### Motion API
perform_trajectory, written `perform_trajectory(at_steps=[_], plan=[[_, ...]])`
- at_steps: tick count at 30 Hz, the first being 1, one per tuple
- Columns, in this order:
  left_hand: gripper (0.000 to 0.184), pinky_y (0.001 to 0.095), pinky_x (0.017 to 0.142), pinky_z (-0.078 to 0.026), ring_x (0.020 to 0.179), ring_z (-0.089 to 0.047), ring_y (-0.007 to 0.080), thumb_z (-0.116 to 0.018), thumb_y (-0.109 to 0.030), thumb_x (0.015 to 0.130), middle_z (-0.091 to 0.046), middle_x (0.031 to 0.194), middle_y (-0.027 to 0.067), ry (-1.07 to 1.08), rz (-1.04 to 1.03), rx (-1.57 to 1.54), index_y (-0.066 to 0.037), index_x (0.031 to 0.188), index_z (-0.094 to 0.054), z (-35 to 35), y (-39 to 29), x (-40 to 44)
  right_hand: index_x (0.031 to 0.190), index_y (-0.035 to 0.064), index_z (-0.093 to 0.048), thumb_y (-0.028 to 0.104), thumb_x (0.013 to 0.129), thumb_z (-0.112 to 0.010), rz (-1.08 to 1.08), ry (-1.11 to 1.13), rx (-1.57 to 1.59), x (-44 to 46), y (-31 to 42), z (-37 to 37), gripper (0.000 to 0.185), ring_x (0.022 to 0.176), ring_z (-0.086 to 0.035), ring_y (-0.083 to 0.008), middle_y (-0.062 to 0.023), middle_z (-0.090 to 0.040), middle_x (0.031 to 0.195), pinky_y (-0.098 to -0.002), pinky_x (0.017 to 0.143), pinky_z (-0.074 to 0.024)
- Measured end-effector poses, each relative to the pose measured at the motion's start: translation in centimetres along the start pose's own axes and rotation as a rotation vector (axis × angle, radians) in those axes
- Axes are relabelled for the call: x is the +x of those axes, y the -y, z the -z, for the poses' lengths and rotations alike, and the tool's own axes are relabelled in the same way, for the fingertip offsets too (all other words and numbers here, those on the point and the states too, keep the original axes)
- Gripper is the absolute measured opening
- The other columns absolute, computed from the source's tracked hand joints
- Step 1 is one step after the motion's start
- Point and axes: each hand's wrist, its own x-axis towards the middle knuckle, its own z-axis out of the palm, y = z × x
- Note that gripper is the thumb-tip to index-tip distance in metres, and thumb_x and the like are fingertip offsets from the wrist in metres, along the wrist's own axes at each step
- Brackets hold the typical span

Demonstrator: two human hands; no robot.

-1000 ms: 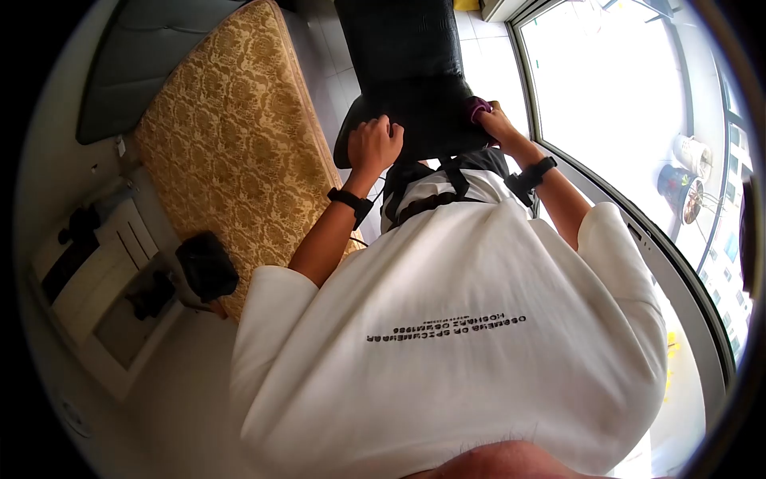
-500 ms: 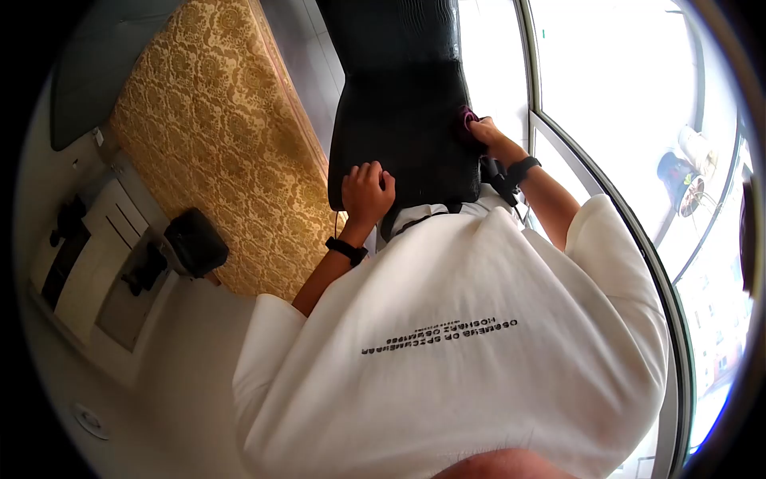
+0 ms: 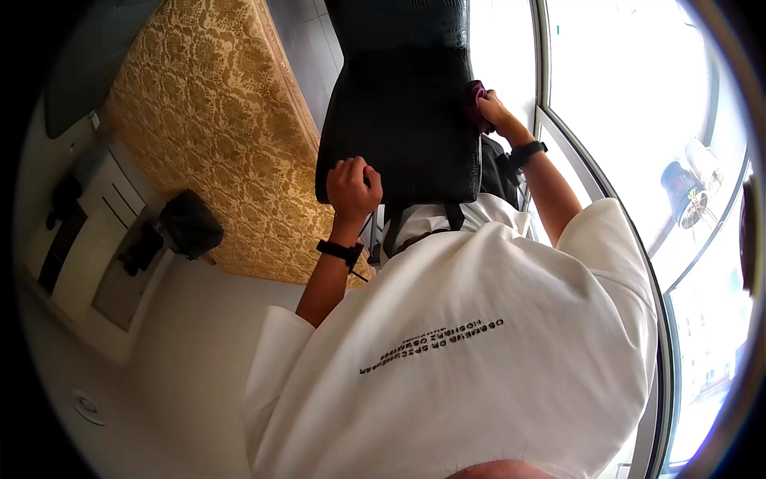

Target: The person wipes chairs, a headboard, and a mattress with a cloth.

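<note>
A black chair with a textured leather-like cover has its seat (image 3: 403, 132) in front of my body. At the seat's front left corner, my left hand (image 3: 353, 188) is curled closed, back of the hand up. Its fingertips are hidden, so I cannot tell what, if anything, it grips. My right hand (image 3: 496, 113) holds a crumpled dark purple cloth (image 3: 479, 106) against the right side edge of the seat. Both wrists carry black bands.
To the left stands a table or bed with a gold patterned cover (image 3: 215, 104), with a black box-like object (image 3: 191, 223) near its end. A framed glass window or door (image 3: 582, 160) runs close along my right. Grey floor tiles (image 3: 307, 60) show behind the chair.
My right hand has moved the purple cloth forward along the seat's right edge. The chair and my left hand sit slightly further left in view; the left hand stays curled.
</note>
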Motion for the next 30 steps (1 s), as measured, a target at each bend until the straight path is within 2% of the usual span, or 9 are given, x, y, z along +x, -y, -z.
perform_trajectory(at_steps=[6, 8, 12, 15, 17, 19, 21, 24, 30], plan=[[0.017, 0.0404, 0.054, -0.036, 0.060, -0.050, 0.0279, -0.056, -0.011, 0.080, -0.051, 0.063, 0.0064, 0.044, 0.023, 0.009, -0.009, 0.065, -0.048, -0.8, -0.3, -3.2, 0.125, -0.0069, -0.042, 0.026, 0.088, -0.048, -0.002, -0.214, -0.209, 1.3, 2.2, -0.1, 0.050, 0.064, -0.070, -0.0342, -0.0289, -0.065, 0.096, -0.0381, 0.045, -0.0530], [0.016, 0.0408, 0.054, -0.037, 0.061, -0.051, 0.0276, -0.056, -0.011, 0.079, -0.052, 0.063, 0.0063, 0.036, 0.013, 0.023, -0.009, 0.065, -0.049, -1.4, -0.3, -3.1, 0.128, -0.0083, -0.040, 0.030, 0.084, -0.053, -0.024, -0.226, -0.142, 1.9, 2.9, 0.4, 0.059, 0.086, -0.071, -0.0393, -0.0349, -0.064, 0.103, -0.0449, 0.062, -0.0589], [0.016, 0.0395, 0.053, -0.035, 0.059, -0.049, 0.0263, -0.057, -0.011, 0.078, -0.049, 0.062, 0.0049, 0.059, 0.045, 0.053, -0.010, 0.064, -0.048, -1.9, 0.3, -3.7, 0.133, 0.0038, -0.046, 0.028, 0.084, -0.053, 0.115, -0.318, -0.298, 9.1, 0.3, -0.5, 0.055, 0.092, -0.069, -0.0428, -0.0303, -0.065, 0.110, -0.0466, 0.067, -0.0587], [0.016, 0.0380, 0.052, -0.033, 0.058, -0.047, 0.0248, -0.057, -0.010, 0.077, -0.048, 0.061, 0.0038, 0.014, 0.018, 0.026, -0.010, 0.064, -0.048, -1.6, 0.5, -3.7, 0.121, 0.0154, -0.063, 0.025, 0.083, -0.051, 0.162, -0.204, -0.230, 8.7, 1.7, 0.8, 0.041, 0.097, -0.068, -0.0378, -0.0236, -0.070, 0.102, -0.0446, 0.086, -0.0535], [0.020, 0.0371, 0.052, -0.032, 0.055, -0.045, 0.0248, -0.054, -0.009, 0.081, -0.046, 0.059, 0.0036, -0.049, 0.012, -0.006, -0.010, 0.063, -0.047, -1.7, 0.4, -3.3, 0.118, 0.0140, -0.066, 0.019, 0.085, -0.052, 0.333, -0.351, -0.425, 9.4, 1.5, 0.8, 0.035, 0.090, -0.070, -0.0342, -0.0184, -0.072, 0.095, -0.0442, 0.082, -0.0544], [0.019, 0.0372, 0.052, -0.032, 0.055, -0.045, 0.0245, -0.054, -0.009, 0.081, -0.047, 0.059, 0.0038, -0.051, 0.013, 0.009, -0.010, 0.063, -0.048, -1.8, 0.4, -3.0, 0.119, 0.0142, -0.066, 0.015, 0.087, -0.053, 0.375, -0.393, -0.489, 6.4, 3.7, 1.1, 0.035, 0.086, -0.071, -0.0326, -0.0165, -0.073, 0.092, -0.0424, 0.078, -0.0560], [0.018, 0.0372, 0.052, -0.032, 0.055, -0.045, 0.0243, -0.054, -0.009, 0.081, -0.047, 0.059, 0.0039, -0.042, 0.036, 0.019, -0.010, 0.064, -0.048, -1.6, 0.0, -3.6, 0.119, 0.0137, -0.067, 0.014, 0.086, -0.056, 0.675, -0.282, -0.738, 1.5, 5.5, 0.2, 0.034, 0.087, -0.071, -0.0327, -0.0158, -0.072, 0.091, -0.0421, 0.079, -0.0566], [0.017, 0.0375, 0.052, -0.033, 0.056, -0.047, 0.0242, -0.056, -0.010, 0.080, -0.049, 0.060, 0.0036, -0.089, 0.034, 0.016, -0.010, 0.064, -0.050, -1.6, -0.2, -3.3, 0.116, 0.0180, -0.067, 0.031, 0.082, -0.066, 0.563, -0.163, -0.944, -3.3, 6.9, -1.3, 0.036, 0.103, -0.066, -0.0334, -0.0161, -0.069, 0.108, -0.0441, 0.090, -0.0537], [0.015, 0.0384, 0.053, -0.035, 0.059, -0.051, 0.0249, -0.058, -0.011, 0.079, -0.051, 0.061, 0.0025, -0.067, 0.030, -0.036, -0.012, 0.065, -0.051, -2.2, 0.4, -5.0, 0.123, 0.0149, -0.066, 0.022, 0.076, -0.063, 0.650, 0.091, -1.151, -16.0, 6.6, -4.3, 0.047, 0.089, -0.070, -0.0340, -0.0160, -0.068, 0.107, -0.0418, 0.076, -0.0587]])
